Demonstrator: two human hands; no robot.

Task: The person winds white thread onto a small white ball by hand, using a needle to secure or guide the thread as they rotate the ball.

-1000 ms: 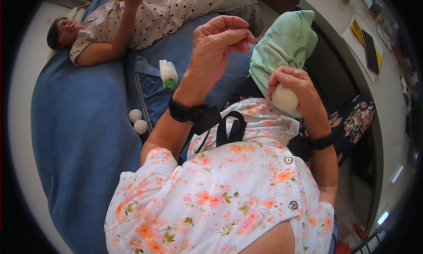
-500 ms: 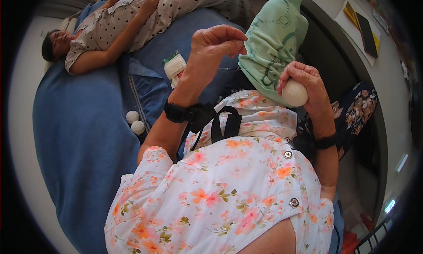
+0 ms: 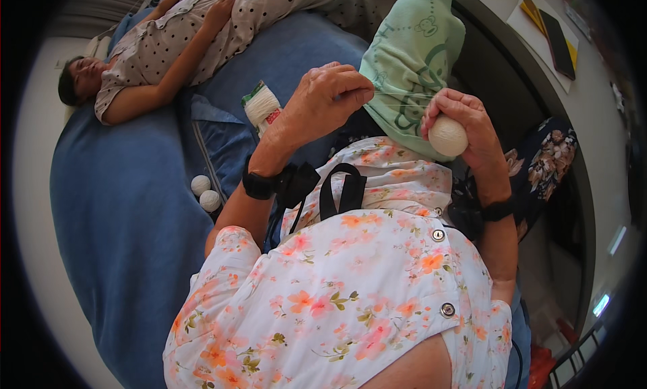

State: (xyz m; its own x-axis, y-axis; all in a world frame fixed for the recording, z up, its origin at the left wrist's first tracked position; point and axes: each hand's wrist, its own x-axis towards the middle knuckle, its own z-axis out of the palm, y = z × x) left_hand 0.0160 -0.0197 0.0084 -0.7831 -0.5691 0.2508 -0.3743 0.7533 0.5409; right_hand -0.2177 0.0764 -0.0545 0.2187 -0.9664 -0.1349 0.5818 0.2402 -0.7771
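Observation:
My right hand (image 3: 468, 123) is closed round a cream ball of thread (image 3: 448, 137), with its thumb and fingers curled over the top. Thin pale thread (image 3: 403, 94) stretches from there across to my left hand (image 3: 329, 100), whose thumb and fingertips are pinched together on it. More than one strand seems to run between the hands. Behind them a green towel (image 3: 421, 58) with a cartoon monkey print is draped over something. Beside my left wrist lies a skein of cream thread (image 3: 261, 108) with a green and red label.
Two white thread balls (image 3: 209, 200) lie on the blue bed cover (image 3: 128, 220) at the left. Another person (image 3: 165, 72) in a dotted outfit lies at the far left. At the far right, a dark phone (image 3: 559, 45) sits with papers on a pale surface (image 3: 590, 106).
My left hand has lowered slightly and turned, its back now more to view. My right hand still holds the ball in nearly the same place. The whole view has shifted slightly.

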